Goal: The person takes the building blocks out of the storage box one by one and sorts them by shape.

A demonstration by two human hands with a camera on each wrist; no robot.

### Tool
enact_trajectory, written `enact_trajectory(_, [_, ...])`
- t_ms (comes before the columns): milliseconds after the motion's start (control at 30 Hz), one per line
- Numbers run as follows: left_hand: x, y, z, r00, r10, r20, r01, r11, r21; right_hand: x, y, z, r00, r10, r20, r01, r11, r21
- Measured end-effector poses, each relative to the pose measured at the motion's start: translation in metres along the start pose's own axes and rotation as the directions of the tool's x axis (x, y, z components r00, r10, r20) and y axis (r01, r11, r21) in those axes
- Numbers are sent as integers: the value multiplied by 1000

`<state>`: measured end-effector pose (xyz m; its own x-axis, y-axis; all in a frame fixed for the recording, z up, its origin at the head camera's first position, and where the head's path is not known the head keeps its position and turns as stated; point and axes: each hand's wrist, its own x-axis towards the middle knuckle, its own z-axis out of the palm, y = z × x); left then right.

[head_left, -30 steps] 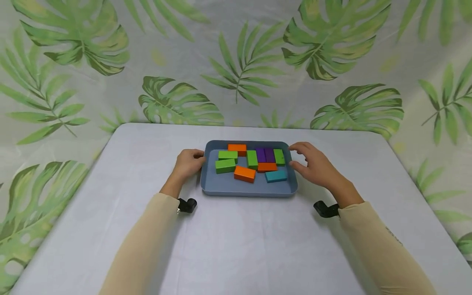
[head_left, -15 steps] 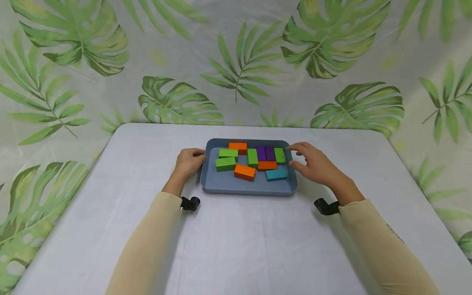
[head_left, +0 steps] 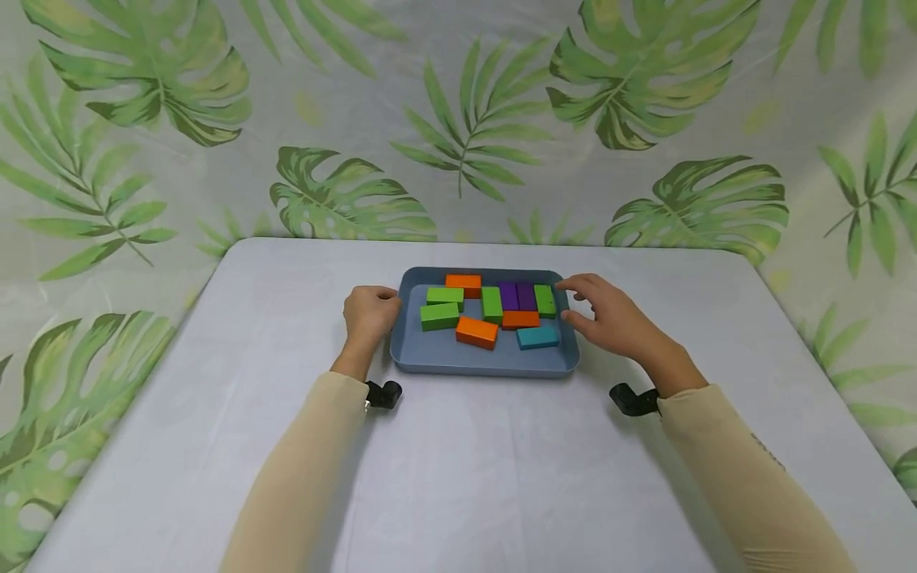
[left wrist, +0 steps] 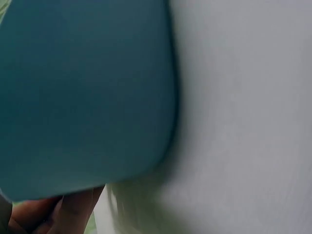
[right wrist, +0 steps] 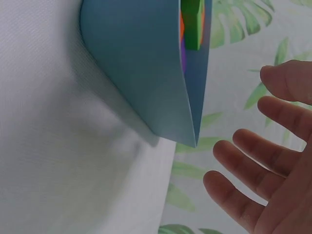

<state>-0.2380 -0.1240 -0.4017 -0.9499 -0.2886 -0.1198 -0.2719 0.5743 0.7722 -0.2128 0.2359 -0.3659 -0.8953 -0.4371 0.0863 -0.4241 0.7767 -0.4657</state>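
Note:
A shallow blue-grey tray (head_left: 483, 368) stands on the white table, with several coloured blocks inside. Among them are an orange block (head_left: 476, 333), a green block (head_left: 439, 317), a purple block (head_left: 508, 296) and a teal block (head_left: 537, 337). My left hand (head_left: 370, 314) has curled fingers at the tray's left rim and grips it there. In the left wrist view the tray's wall (left wrist: 87, 97) covers most of that hand; a few fingers (left wrist: 75, 212) show past its edge. My right hand (right wrist: 273, 165) is spread beside the tray's right end, apart from it in the right wrist view.
A white cloth covers the table (head_left: 444, 469). Behind it hangs a leaf-patterned curtain (head_left: 501, 103). Each wrist carries a black camera mount, the left one (head_left: 384, 395) just in front of the tray's near left corner.
My left wrist and forearm have swung to the right while the fingers stay at the tray's left rim. The right hand is nearly still, and the blocks keep their arrangement.

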Motion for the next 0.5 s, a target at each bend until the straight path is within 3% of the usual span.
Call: enact_trajectory(500, [-8, 1, 5, 995, 16, -96, -15, 1000, 8, 5, -2, -3, 1000, -17, 15, 18, 999, -31])
